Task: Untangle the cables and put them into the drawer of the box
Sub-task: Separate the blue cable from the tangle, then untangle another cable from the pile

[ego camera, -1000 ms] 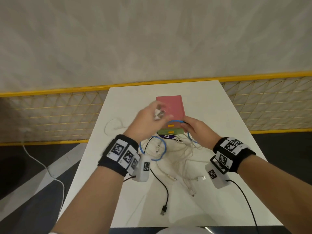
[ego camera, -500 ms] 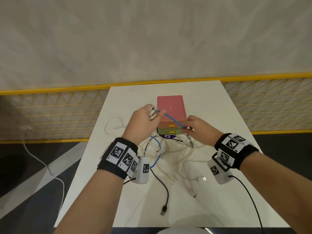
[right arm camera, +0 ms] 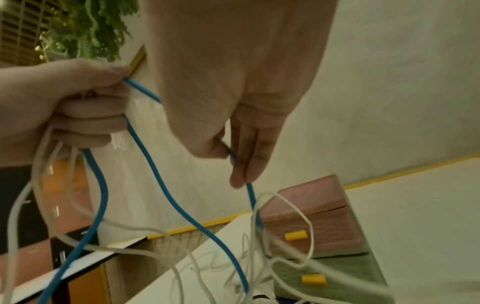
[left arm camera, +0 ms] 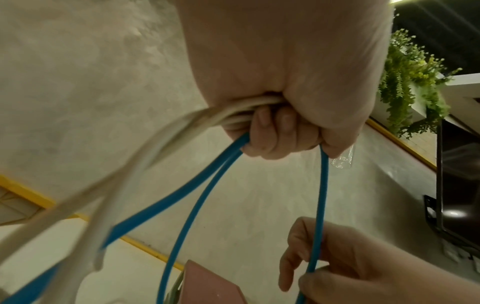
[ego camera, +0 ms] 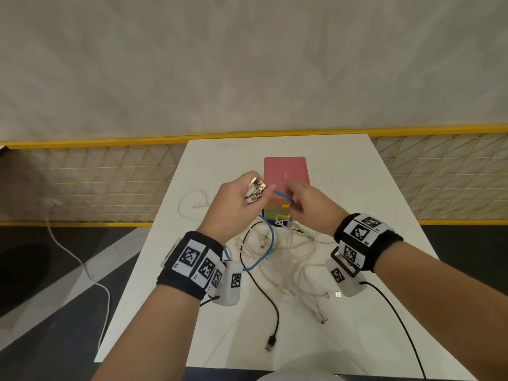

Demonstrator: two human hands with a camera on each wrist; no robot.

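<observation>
My left hand point(ego camera: 242, 199) is raised above the table and grips a bunch of cable ends, white ones point(left arm camera: 228, 115) and the blue cable point(ego camera: 270, 243); their plugs point(ego camera: 255, 188) stick out above the fist. My right hand point(ego camera: 302, 202) pinches the blue cable point(right arm camera: 249, 191) a short way along, in front of the box. The box point(ego camera: 286, 174) has a pink top and drawers with yellow handles point(right arm camera: 294, 235), and the drawers look closed. A tangle of white cables point(ego camera: 291, 248) lies on the table point(ego camera: 357, 188) below my hands.
A black cable with a USB plug point(ego camera: 270, 345) trails toward the table's near edge. One loose white cable point(ego camera: 189, 199) curls at the left of the table. A yellow mesh fence point(ego camera: 96, 182) runs behind the table.
My left hand has lifted the bunch of plugs higher. My right hand has risen from the table beside the box and slid along the blue cable toward the left hand.
</observation>
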